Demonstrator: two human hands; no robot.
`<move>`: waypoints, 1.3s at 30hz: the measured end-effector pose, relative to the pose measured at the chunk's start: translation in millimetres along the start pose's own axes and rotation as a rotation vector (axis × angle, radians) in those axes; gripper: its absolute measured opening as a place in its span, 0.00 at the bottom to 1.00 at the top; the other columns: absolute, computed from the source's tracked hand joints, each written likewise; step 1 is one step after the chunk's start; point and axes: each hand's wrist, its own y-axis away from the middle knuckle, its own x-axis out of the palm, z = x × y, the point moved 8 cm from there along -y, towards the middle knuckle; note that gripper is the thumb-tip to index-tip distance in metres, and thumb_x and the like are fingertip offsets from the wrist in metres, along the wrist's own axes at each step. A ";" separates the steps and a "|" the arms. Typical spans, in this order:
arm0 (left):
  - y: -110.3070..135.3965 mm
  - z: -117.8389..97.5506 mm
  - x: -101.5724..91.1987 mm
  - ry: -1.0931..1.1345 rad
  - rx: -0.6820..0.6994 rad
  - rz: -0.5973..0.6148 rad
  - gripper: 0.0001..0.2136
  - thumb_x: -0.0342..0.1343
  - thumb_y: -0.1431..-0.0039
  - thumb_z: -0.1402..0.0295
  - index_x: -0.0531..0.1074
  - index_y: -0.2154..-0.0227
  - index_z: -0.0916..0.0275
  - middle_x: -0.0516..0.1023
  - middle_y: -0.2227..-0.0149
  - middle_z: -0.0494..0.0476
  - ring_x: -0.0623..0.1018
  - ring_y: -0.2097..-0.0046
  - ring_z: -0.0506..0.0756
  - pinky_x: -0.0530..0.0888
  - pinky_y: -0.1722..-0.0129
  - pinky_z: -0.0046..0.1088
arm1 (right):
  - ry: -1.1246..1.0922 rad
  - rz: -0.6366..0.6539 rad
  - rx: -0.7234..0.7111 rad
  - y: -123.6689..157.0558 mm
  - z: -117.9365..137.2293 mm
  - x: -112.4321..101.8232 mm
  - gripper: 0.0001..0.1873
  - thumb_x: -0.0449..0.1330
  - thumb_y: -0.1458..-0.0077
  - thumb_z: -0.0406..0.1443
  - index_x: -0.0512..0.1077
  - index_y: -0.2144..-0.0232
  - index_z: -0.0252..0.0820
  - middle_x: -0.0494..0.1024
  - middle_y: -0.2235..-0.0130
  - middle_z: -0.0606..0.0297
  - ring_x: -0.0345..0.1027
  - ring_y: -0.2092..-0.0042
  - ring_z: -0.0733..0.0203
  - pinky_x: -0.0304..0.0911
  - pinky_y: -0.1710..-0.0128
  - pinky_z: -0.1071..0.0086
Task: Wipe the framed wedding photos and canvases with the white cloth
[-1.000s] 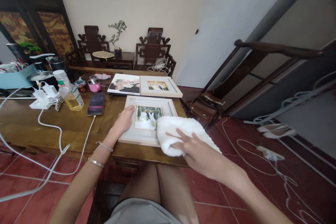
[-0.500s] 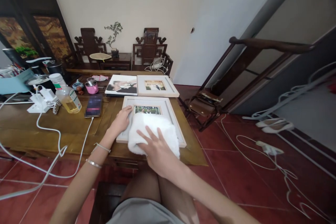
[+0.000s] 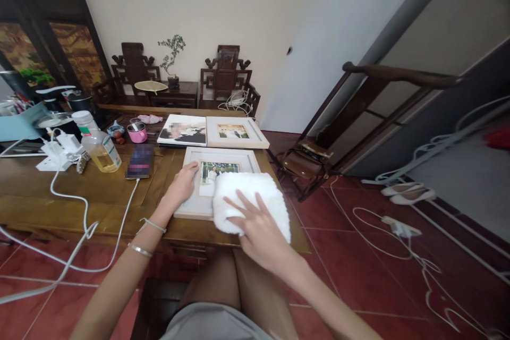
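Observation:
A light wooden picture frame [image 3: 187,216] with a pale mat and a small photo of two people lies flat on the table. My left hand [image 3: 184,183] holds its left edge, fingertips on the rim and the thumb side hidden. Over the frame's right part and lower right corner lies a fluffy white cloth [image 3: 255,191]. Pressed down on that cloth is my right hand [image 3: 261,228], its fingers somewhat spread and holding the cloth against the frame. The cloth hides the photo's lower right portion.
Behind lie a second picture frame [image 3: 257,141] and a photo panel [image 3: 183,130]. To the left are a phone [image 3: 139,162] on a charging cable, a bottle [image 3: 101,149], a pink cup [image 3: 137,132] and a power strip [image 3: 51,162]. A wooden chair [image 3: 306,162] stands at right.
My right hand has slid the white cloth rightward across the frame, uncovering more of the photo. My left hand stays at the frame's left edge. The view has shifted slightly.

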 end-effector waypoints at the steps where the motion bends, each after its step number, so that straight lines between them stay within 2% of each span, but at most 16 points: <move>1: -0.2 0.1 -0.5 0.002 0.001 -0.004 0.29 0.41 0.50 0.87 0.67 0.45 0.68 0.65 0.39 0.65 0.64 0.37 0.56 0.61 0.37 0.40 | -0.019 -0.012 -0.030 -5.8 10.2 2.6 0.31 0.51 0.61 0.23 0.75 0.54 0.42 0.60 0.36 0.64 0.38 0.32 0.43 0.30 0.36 0.38; 4: -0.6 -0.9 -1.7 0.008 0.022 0.006 0.28 0.41 0.49 0.86 0.67 0.45 0.68 0.65 0.39 0.65 0.64 0.37 0.56 0.62 0.37 0.40 | -0.057 -0.046 -0.107 -15.1 28.8 6.6 0.30 0.51 0.60 0.23 0.75 0.54 0.42 0.58 0.35 0.65 0.37 0.32 0.43 0.29 0.36 0.38; 8: -0.7 -1.7 -3.2 0.006 0.019 0.035 0.28 0.41 0.49 0.86 0.67 0.45 0.67 0.64 0.38 0.64 0.63 0.36 0.57 0.60 0.36 0.40 | -0.054 -0.061 -0.122 -1.0 18.1 3.3 0.31 0.49 0.63 0.22 0.76 0.56 0.43 0.58 0.35 0.67 0.39 0.32 0.48 0.32 0.35 0.42; 12: 0.1 -3.8 -2.0 -0.026 0.017 0.084 0.29 0.41 0.50 0.87 0.66 0.44 0.67 0.62 0.37 0.63 0.61 0.35 0.58 0.59 0.36 0.41 | -0.007 -0.110 -0.046 29.0 -26.0 -10.6 0.30 0.48 0.65 0.22 0.76 0.60 0.42 0.63 0.37 0.63 0.44 0.33 0.49 0.37 0.35 0.42; 14: 0.7 -4.8 -1.4 -0.036 0.025 0.096 0.30 0.41 0.50 0.87 0.66 0.44 0.67 0.62 0.37 0.64 0.61 0.35 0.58 0.59 0.36 0.41 | 0.017 -0.128 0.016 35.8 -57.3 -19.7 0.29 0.48 0.63 0.22 0.76 0.61 0.42 0.68 0.40 0.59 0.51 0.35 0.47 0.45 0.38 0.42; 17: 1.0 -4.6 -1.7 -0.038 0.028 0.083 0.29 0.42 0.50 0.87 0.66 0.44 0.65 0.62 0.37 0.63 0.61 0.35 0.57 0.59 0.36 0.41 | 0.061 -0.187 0.229 24.3 -113.5 -38.4 0.25 0.47 0.57 0.24 0.74 0.59 0.39 0.77 0.52 0.51 0.69 0.48 0.44 0.64 0.51 0.51; 19: 0.6 -3.6 -2.0 -0.035 0.025 0.070 0.29 0.42 0.50 0.87 0.65 0.44 0.66 0.63 0.37 0.64 0.61 0.35 0.57 0.60 0.36 0.41 | 0.116 -0.270 0.330 2.8 -139.9 -52.6 0.25 0.47 0.54 0.23 0.73 0.55 0.36 0.78 0.55 0.48 0.71 0.52 0.44 0.66 0.55 0.56; 20: 0.3 -3.2 -2.0 -0.031 0.024 0.065 0.29 0.42 0.49 0.87 0.66 0.44 0.66 0.63 0.37 0.64 0.62 0.35 0.57 0.60 0.36 0.42 | 0.150 -0.300 0.326 -12.0 -145.1 -57.2 0.26 0.47 0.54 0.22 0.72 0.54 0.35 0.77 0.53 0.47 0.70 0.50 0.44 0.64 0.53 0.56; 22: -0.3 -2.7 -2.3 -0.015 0.025 0.055 0.29 0.42 0.49 0.86 0.66 0.44 0.66 0.64 0.38 0.64 0.63 0.36 0.57 0.60 0.36 0.42 | 0.218 -0.279 0.226 -45.9 -141.7 -55.5 0.30 0.47 0.57 0.19 0.71 0.51 0.35 0.71 0.44 0.48 0.62 0.42 0.44 0.56 0.45 0.52; 24: -0.6 -2.1 -3.2 0.002 0.023 0.037 0.28 0.42 0.49 0.86 0.67 0.45 0.65 0.65 0.38 0.63 0.64 0.37 0.57 0.60 0.36 0.42 | 0.256 -0.150 0.103 -74.1 -128.4 -40.3 0.33 0.47 0.58 0.18 0.71 0.50 0.36 0.65 0.39 0.50 0.53 0.37 0.46 0.48 0.40 0.48; 27: -0.4 -0.5 -2.8 0.016 0.016 0.020 0.28 0.42 0.48 0.86 0.68 0.45 0.64 0.65 0.38 0.62 0.64 0.37 0.57 0.60 0.36 0.42 | 0.270 0.022 0.013 -84.2 -104.0 -19.0 0.32 0.49 0.57 0.19 0.71 0.49 0.34 0.65 0.39 0.46 0.52 0.36 0.45 0.46 0.39 0.46; 29: -0.1 0.6 -1.4 0.019 0.010 0.018 0.28 0.42 0.49 0.86 0.67 0.45 0.65 0.65 0.38 0.62 0.63 0.36 0.57 0.60 0.36 0.42 | 0.261 0.062 -0.001 -68.8 -85.7 -15.5 0.31 0.49 0.56 0.20 0.71 0.49 0.32 0.66 0.41 0.43 0.55 0.37 0.44 0.47 0.40 0.46; 31: 0.0 1.5 -0.3 0.017 0.007 0.016 0.29 0.42 0.49 0.86 0.66 0.44 0.64 0.64 0.38 0.62 0.63 0.36 0.56 0.60 0.36 0.42 | 0.229 0.090 -0.018 -41.2 -65.3 -16.5 0.32 0.48 0.57 0.19 0.71 0.49 0.31 0.68 0.43 0.42 0.56 0.38 0.45 0.48 0.39 0.46; 35: -0.1 0.8 0.8 -0.015 0.009 0.032 0.30 0.41 0.49 0.87 0.65 0.43 0.64 0.63 0.37 0.62 0.62 0.35 0.56 0.60 0.36 0.40 | 0.141 0.128 -0.064 14.5 -29.2 -16.8 0.34 0.47 0.59 0.19 0.72 0.49 0.35 0.66 0.41 0.46 0.54 0.36 0.46 0.48 0.38 0.47; 37: -0.2 -0.7 0.5 -0.034 0.017 0.047 0.30 0.40 0.49 0.87 0.64 0.43 0.64 0.62 0.37 0.62 0.61 0.35 0.56 0.60 0.36 0.40 | 0.108 0.107 -0.049 25.3 -25.9 -14.6 0.34 0.47 0.59 0.19 0.71 0.49 0.35 0.64 0.39 0.47 0.52 0.36 0.46 0.49 0.38 0.46; 39: -0.3 -2.6 -0.5 -0.043 0.031 0.054 0.30 0.40 0.49 0.86 0.65 0.43 0.63 0.62 0.37 0.61 0.61 0.35 0.56 0.60 0.37 0.40 | 0.090 0.067 -0.008 19.8 -36.6 -11.6 0.35 0.47 0.59 0.20 0.70 0.48 0.35 0.65 0.40 0.47 0.51 0.35 0.46 0.50 0.38 0.46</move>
